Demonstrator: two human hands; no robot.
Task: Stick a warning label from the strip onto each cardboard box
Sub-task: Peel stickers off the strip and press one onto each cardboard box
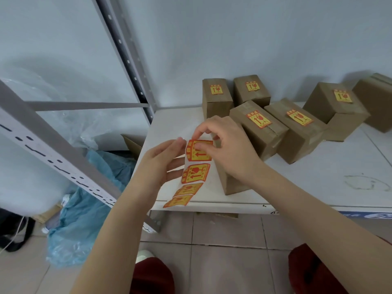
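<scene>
Cardboard boxes (259, 134) on white shelf (318, 183)

Yellow-red label strip (194, 172) beside labelled cardboard boxes (267, 143)

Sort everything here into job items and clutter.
Job: label strip, held by left hand; top label, pinched by right hand; nearest box; five labelled boxes.
Clutter: blue plastic bag; clear plastic sheeting; metal shelf post; cardboard flap.
</scene>
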